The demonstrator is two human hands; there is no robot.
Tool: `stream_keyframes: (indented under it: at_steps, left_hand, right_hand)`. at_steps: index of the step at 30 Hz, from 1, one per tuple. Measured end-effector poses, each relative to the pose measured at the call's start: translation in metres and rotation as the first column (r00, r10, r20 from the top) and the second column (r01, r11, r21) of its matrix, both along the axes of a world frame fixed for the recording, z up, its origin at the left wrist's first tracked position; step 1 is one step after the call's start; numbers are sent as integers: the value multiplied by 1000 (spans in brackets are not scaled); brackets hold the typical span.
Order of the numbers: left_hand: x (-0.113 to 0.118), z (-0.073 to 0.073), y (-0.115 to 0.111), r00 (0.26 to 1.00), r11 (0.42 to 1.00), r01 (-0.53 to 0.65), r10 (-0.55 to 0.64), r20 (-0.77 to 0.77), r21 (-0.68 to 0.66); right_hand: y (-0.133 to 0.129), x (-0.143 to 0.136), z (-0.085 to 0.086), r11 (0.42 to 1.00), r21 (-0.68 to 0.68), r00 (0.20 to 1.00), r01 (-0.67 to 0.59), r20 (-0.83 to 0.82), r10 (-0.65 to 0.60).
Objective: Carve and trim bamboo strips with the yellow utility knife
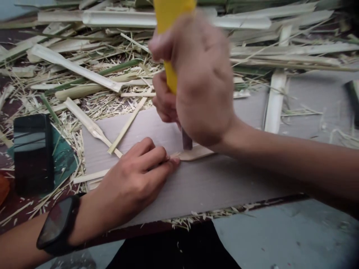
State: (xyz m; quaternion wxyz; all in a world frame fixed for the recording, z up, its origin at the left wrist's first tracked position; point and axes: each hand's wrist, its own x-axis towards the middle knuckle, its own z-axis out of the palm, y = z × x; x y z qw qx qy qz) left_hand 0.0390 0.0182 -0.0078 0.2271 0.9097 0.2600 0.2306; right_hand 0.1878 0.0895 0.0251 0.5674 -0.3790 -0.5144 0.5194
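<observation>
My right hand (203, 82) is wrapped round a yellow-handled cutter (171, 76), held nearly upright. Its grey flat blade (187, 140) points down, with the tip at a pale bamboo strip (196, 152). The right hand is a little blurred and hides part of the tool. My left hand (140, 172) is closed, its fingertips pinching the strip's left end close to the blade. The strip lies against a grey board (213, 186); its right end is hidden behind my right wrist.
Split bamboo pieces (75, 69) and shavings (120, 102) cover the back and left. A notched bamboo piece (86, 121) overlaps the board's left edge. A black phone (33, 153) lies at far left. One bamboo slat (276, 101) lies at right; a dark object (352, 102) sits beyond it.
</observation>
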Motion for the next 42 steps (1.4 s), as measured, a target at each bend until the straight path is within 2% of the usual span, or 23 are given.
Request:
stream_keyframes:
  at_steps: [4, 7, 14, 19, 24, 29, 35, 38, 42]
  left_hand:
    - [-1, -4, 0, 1000, 999, -22, 22, -2, 26]
    - [-2, -4, 1, 1000, 999, -18, 18, -6, 46]
    - [-2, 14, 3, 991, 1000, 7, -4, -133, 22]
    - [0, 18, 3, 994, 1000, 2, 0, -106, 27]
    - [-2, 14, 6, 996, 1000, 15, -16, -83, -13]
    - [-4, 4, 6, 999, 1000, 0, 0, -32, -4]
    - [-4, 3, 5, 999, 1000, -16, 15, -49, -22]
    - [-4, 3, 5, 999, 1000, -14, 13, -39, -26]
    - [-4, 2, 7, 1000, 1000, -11, 10, -22, -24]
  right_hand:
    - [-6, -1, -16, 1000, -20, 1000, -13, -3, 12]
    - [-6, -3, -22, 1000, -3, 1000, -21, -11, 21]
    - [-16, 1, -13, 995, 68, 996, -70, 56, 66]
    - [-23, -2, -4, 993, 97, 993, -70, 103, 60]
    - [-20, -7, -5, 994, 100, 999, -52, 1, 52]
    - [-8, -6, -11, 998, -3, 989, -65, -130, 64]
    - [-2, -5, -13, 994, -90, 993, -66, -103, 56]
    - [-5, -7, -13, 994, -100, 993, -40, -115, 28]
    - [-9, -6, -12, 994, -76, 994, -81, -76, 76]
